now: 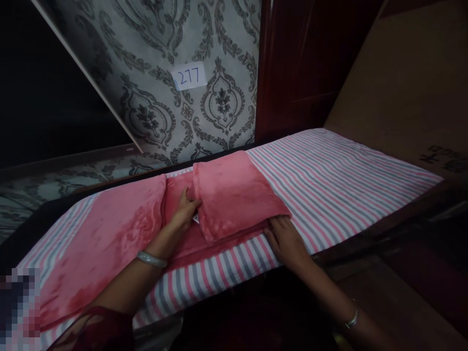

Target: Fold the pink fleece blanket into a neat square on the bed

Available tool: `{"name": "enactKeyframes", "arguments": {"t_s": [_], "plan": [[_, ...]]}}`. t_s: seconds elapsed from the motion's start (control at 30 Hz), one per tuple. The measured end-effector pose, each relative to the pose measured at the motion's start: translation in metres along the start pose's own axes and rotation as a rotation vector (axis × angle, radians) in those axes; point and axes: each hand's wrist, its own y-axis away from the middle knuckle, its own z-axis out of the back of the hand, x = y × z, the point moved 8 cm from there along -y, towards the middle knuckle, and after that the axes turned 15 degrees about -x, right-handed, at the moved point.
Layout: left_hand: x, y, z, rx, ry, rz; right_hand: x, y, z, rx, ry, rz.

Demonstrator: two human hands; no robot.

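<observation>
A pink plush blanket (234,197) lies partly folded, its right part turned over into a layered flap and its left part spread flat. My left hand (187,209) rests on the lower layer beside the flap's left edge, thumb and fingers apart. A small white tag (196,218) shows by its fingers. At the near right corner of the flap, my right hand (287,239) is closed on the blanket's edge, with its fingertips partly hidden under the cloth. Beneath the blanket is a striped sheet (329,180) in pink, grey and white.
Behind the covered surface stands a patterned wall (223,97) bearing a paper marked 277 (189,76). A dark screen (54,87) leans in at the left. A dark red panel (303,63) and a large cardboard sheet (405,83) stand at the right.
</observation>
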Motion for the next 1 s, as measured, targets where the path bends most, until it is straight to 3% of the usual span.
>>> {"name": "enactKeyframes", "arguments": {"t_s": [0.27, 0.43, 0.57, 0.67, 0.77, 1.0], "plan": [[0.023, 0.064, 0.007, 0.143, 0.127, 0.053, 0.003, -0.001, -0.002, 0.048, 0.005, 0.052], [0.031, 0.066, 0.012, 0.110, 0.068, 0.050, -0.004, -0.001, -0.001, 0.066, -0.053, 0.003], [0.034, 0.064, 0.015, 0.166, 0.063, 0.143, -0.004, 0.000, 0.000, 0.056, -0.048, 0.013], [0.023, 0.049, 0.020, 0.139, 0.035, 0.156, -0.002, 0.002, 0.000, 0.028, -0.063, 0.056], [0.004, 0.018, 0.014, 0.103, -0.012, 0.137, -0.001, 0.007, 0.000, -0.015, -0.046, 0.105], [-0.036, -0.070, -0.031, 0.047, -0.037, 0.087, -0.003, 0.016, -0.004, -0.123, 0.029, 0.182]]}}
